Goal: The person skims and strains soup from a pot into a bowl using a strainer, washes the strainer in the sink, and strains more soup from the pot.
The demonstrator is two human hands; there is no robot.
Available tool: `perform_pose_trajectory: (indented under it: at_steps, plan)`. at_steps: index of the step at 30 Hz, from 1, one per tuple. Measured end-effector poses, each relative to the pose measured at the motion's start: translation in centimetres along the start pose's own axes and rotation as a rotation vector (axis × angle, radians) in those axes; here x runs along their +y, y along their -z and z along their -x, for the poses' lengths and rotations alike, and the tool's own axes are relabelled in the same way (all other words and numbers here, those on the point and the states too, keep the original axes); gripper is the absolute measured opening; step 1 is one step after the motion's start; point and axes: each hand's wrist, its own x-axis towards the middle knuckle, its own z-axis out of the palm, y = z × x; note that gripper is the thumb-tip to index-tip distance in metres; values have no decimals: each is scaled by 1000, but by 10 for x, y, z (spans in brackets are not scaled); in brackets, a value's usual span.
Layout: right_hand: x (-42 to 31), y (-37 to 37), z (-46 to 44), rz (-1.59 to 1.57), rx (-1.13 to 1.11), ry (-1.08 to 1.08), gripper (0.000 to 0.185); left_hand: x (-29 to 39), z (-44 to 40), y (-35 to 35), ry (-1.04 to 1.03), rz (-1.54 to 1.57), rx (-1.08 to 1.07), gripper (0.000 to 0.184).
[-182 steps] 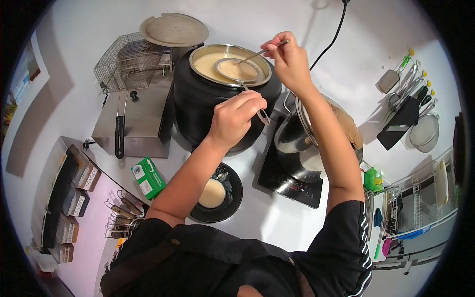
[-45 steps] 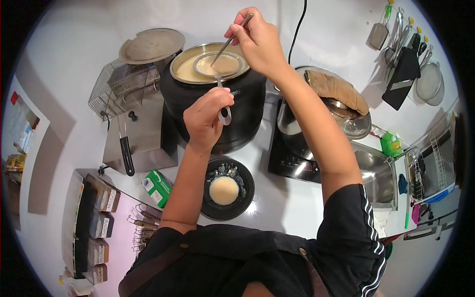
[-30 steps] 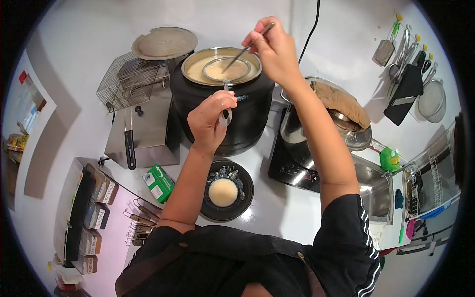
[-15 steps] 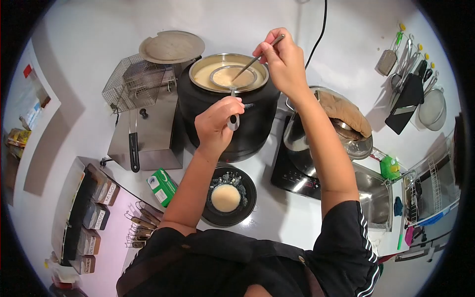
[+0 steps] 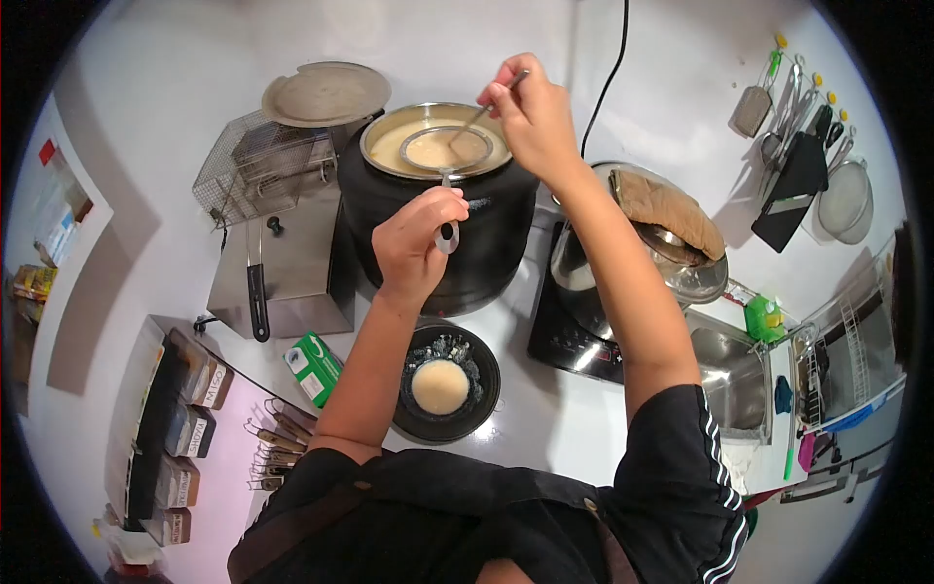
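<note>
Wrapped round the handle of a round strainer (image 5: 447, 147), my left hand (image 5: 416, 239) is closed in front of the big black pot (image 5: 438, 234). The strainer's mesh lies at the surface of the pale, creamy liquid (image 5: 389, 141) inside the metal rim. Above and to the right, my right hand (image 5: 533, 115) pinches a thin metal utensil (image 5: 488, 106). Its lower end dips into the strainer and is blurred, so its shape cannot be made out.
A black bowl (image 5: 486, 399) holds a pale round item. Left are a green box (image 5: 312, 368), a steel fryer (image 5: 282, 282), wire baskets (image 5: 229, 170) and a round lid (image 5: 326, 94). Right, a steel pot (image 5: 574, 263) sits on an induction cooker (image 5: 579, 352) near the sink (image 5: 720, 375).
Both hands first shifted left and up in view, then back partway as the camera view moved. The utensil has changed its slant and place within the strainer. Both grips stay the same.
</note>
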Motion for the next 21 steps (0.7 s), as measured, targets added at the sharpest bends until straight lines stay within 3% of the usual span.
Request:
perform_pose_trajectory:
  at_steps: [5, 7, 9, 12, 15, 21]
  plan:
    - [-5, -3, -1, -118, -52, 20, 10, 1, -2, -2, -10, -23, -6, 17]
    - [0, -6, -5, 85, -31, 81, 8, 0, -1, -2, -12, -21, -8, 15]
    - [-5, 0, -4, 60, -36, -19, 7, 1, 0, 1, 0, -7, -15, 14]
    - [-15, 3, -3, -215, -19, -84, 9, 1, -2, -2, -7, -4, -20, 14]
    - [1, -5, -2, 3, -28, 32, 8, 1, -1, -3, -18, -9, -21, 13]
    - [-16, 2, 2, -190, -4, -135, 9, 0, -1, 1, -13, -11, -37, 14]
